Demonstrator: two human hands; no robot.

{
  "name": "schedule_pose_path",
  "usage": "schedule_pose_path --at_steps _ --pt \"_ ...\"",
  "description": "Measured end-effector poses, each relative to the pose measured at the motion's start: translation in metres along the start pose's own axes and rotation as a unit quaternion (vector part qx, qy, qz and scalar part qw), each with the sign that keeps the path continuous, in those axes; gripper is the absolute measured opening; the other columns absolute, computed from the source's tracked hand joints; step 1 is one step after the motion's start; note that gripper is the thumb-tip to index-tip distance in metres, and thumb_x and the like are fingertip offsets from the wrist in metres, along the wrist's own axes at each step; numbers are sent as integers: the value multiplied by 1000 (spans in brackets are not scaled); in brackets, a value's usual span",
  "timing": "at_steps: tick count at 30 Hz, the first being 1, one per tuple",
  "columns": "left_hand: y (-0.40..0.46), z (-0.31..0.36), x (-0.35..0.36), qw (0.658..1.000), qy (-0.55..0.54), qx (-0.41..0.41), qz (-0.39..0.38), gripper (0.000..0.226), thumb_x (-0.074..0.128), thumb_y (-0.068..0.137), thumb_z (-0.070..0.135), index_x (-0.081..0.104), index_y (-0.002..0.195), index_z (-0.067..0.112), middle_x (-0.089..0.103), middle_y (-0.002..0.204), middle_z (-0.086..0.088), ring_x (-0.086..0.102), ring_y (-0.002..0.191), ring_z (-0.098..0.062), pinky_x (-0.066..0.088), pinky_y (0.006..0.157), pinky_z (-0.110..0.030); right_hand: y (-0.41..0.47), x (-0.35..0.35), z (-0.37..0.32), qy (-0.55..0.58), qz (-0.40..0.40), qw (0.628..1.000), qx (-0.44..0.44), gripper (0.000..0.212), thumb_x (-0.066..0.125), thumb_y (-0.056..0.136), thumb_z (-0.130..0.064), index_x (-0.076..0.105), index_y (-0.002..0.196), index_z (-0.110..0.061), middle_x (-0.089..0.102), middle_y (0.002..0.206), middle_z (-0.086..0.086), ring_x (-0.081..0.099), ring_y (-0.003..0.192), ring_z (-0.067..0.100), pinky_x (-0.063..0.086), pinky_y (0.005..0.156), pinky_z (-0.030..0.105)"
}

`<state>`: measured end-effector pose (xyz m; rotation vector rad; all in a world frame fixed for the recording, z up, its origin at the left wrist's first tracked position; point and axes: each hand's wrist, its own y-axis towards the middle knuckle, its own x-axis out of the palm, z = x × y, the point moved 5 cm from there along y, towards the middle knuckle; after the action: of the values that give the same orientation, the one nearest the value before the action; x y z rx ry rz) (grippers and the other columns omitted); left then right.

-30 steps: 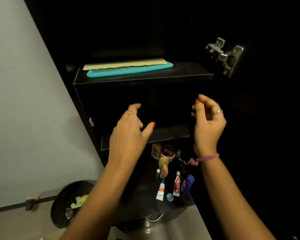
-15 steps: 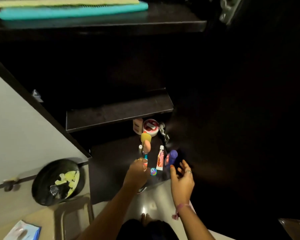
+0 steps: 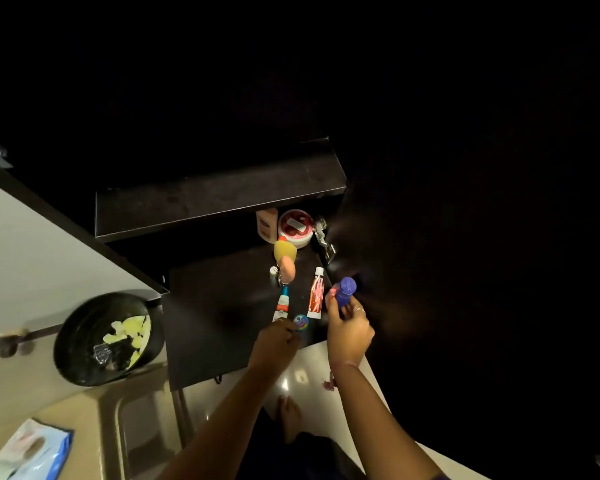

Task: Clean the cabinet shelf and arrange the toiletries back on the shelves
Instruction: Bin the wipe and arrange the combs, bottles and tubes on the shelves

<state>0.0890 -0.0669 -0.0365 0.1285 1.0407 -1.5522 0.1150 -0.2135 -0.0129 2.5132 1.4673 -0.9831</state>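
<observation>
Now the right hand grips a purple bottle at the right edge of the dark bottom shelf — the left hand, fingers curled, reaches to the white tube and small round tin by the front edge; whether it holds anything I cannot tell. A red tube lies between them.

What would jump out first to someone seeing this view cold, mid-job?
The right hand holding a purple bottle up at the right edge of the dark lower surface, with the left hand low at the near ends of the small tubes. Next, the bright cluster of toiletries: a red-and-white tube, yellow and peach sponges, a round red-lidded jar. At left, a black bin holds yellow scraps.
</observation>
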Motion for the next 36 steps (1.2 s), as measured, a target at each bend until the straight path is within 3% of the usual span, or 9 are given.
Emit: schedule_pose_path --at_steps 6,10,12,18,22,25,27,29,36 --pt "-13 0 -25 999 -21 3 41 23 52 90 18 63 105 5 66 112 -12 60 108 -26 43 90 -26 -14 -33 -49 -13 -17 989 -148 39 71 81 -29 64 116 -12 69 105 3 64 100 16 52 90 30" --pt "-26 -1 -47 996 -63 -20 56 20 52 88 16 65 101 8 68 108 -11 61 105 -29 47 90 -30 -40 -67 -123 59 -31 958 -280 36 73 78 -13 64 113 -15 59 98 -5 59 86 0 49 79 10" --pt "-34 -1 -59 994 -85 -23 65 15 53 84 15 66 92 16 69 99 -8 63 101 -28 47 87 -29 -50 -80 -160 97 -57 943 -314 35 73 78 -16 64 112 -20 59 99 -5 60 87 0 48 75 9" --pt "-62 -4 -94 990 -117 -4 81 18 58 83 16 66 99 15 62 82 2 64 95 -19 45 87 -22 -75 -76 -231 149 -164 907 -358 35 70 82 -25 61 116 -24 60 109 -2 61 98 7 51 82 17" --pt "-78 -23 -115 987 -120 -9 109 19 59 85 20 66 102 17 69 95 -6 65 95 -19 45 86 -21 -89 -19 -256 104 -260 878 -387 37 67 85 -25 59 121 -20 61 113 1 61 101 9 51 88 24" --pt "-89 -42 -128 984 -118 -13 130 21 59 86 20 66 105 15 69 99 -4 64 96 -17 41 81 -15 -103 31 -274 78 -335 845 -410 39 64 88 -21 56 126 -15 62 117 5 61 104 10 47 89 13" --pt "-94 -57 -135 983 -121 -16 137 21 57 86 18 65 105 14 67 91 -3 63 89 -16 41 78 -15 -112 58 -289 64 -356 830 -424 39 61 89 -17 54 127 -11 62 120 7 59 108 14 43 89 9" --pt "-99 -70 -139 983 -123 -19 134 21 56 87 18 65 106 13 65 87 -4 60 82 -14 42 75 -17 -120 82 -301 48 -371 825 -424 38 60 90 -14 52 127 -9 61 122 9 57 113 18 43 96 19" --pt "-107 -95 -143 981 -152 -28 121 20 56 88 17 64 106 12 69 99 -12 65 93 -22 46 77 -21 -134 122 -315 18 -383 830 -405 47 56 93 -15 42 136 -4 52 135 13 49 125 23 36 98 21"
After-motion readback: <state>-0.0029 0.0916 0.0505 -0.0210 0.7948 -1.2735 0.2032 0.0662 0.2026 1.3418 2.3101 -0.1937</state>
